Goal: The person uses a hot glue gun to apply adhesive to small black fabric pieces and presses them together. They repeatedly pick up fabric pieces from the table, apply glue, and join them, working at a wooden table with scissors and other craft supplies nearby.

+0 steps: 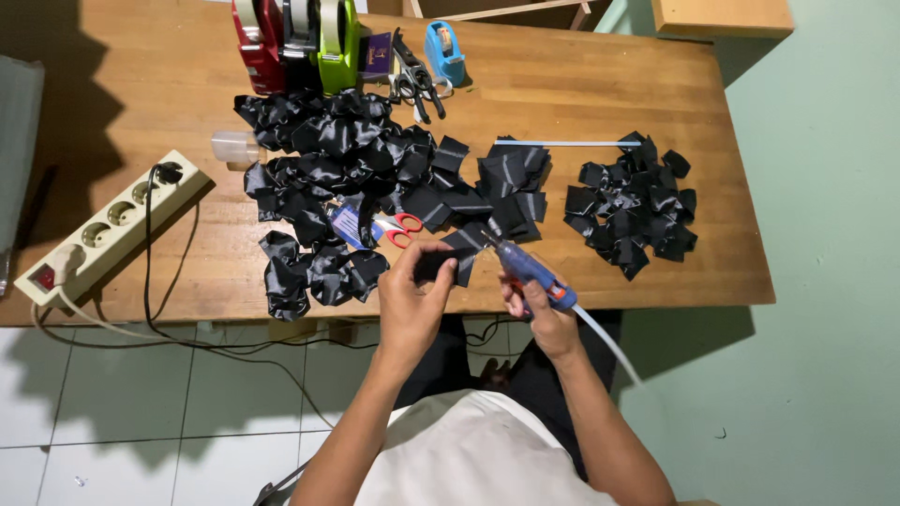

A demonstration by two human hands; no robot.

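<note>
I pinch a small folded piece of black satin ribbon (pixel 448 263) in my left hand (pixel 409 305), fingers closed on it, just over the near edge of the wooden worktop (pixel 600 84). My right hand (pixel 548 319) is wrapped around a blue glue gun (pixel 527 267), its nozzle touching the ribbon piece. Just beyond the ribbon piece lie red-handled scissors (pixel 403 227). Left of and beyond the ribbon piece spreads a big heap of black ribbon bows (pixel 323 178); right of it sits a smaller pile of cut black ribbon squares (pixel 633 206). Far left of the ribbon piece lies a cream power strip (pixel 108 230). At the far edge stand tape dispensers (pixel 295 37).
</note>
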